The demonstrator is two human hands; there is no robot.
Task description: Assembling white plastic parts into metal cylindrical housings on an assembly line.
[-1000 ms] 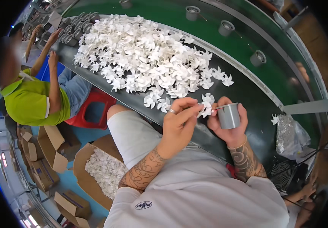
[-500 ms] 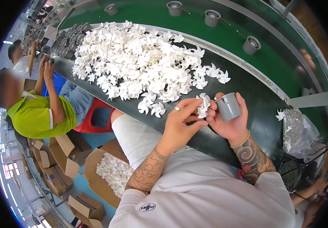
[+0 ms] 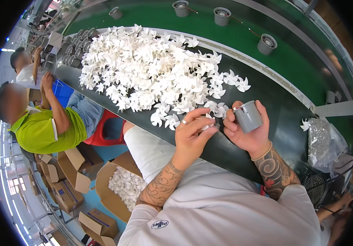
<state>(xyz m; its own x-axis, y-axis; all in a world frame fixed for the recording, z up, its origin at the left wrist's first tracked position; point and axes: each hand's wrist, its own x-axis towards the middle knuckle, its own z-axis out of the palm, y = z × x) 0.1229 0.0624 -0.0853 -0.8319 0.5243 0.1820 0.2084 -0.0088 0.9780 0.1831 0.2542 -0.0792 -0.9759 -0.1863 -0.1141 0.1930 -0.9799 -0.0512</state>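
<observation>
My right hand (image 3: 248, 133) is wrapped round a grey plastic cup-shaped housing (image 3: 249, 117), held tilted above the black worktop, with a bit of red wire at its rim. My left hand (image 3: 195, 133) is closed in a pinch on a small white fan wheel (image 3: 208, 123), mostly hidden by the fingers. The two hands are apart. Just beyond the left fingertips, loose white fan wheels (image 3: 217, 109) lie on the worktop, at the near edge of a large heap of white fan wheels (image 3: 148, 69).
Behind the heap runs a green conveyor belt (image 3: 201, 30) carrying several grey housings (image 3: 267, 44) with wires. A plastic bag of silvery parts (image 3: 320, 141) lies at right. A person in a green shirt (image 3: 49, 131) sits at left, near a red stool (image 3: 107, 129) and open cartons (image 3: 117, 184).
My left hand has drawn away from the right, toward me and slightly left, with the white fan wheel now mostly covered. The right hand keeps the grey housing. The conveyor's housings appear shifted left.
</observation>
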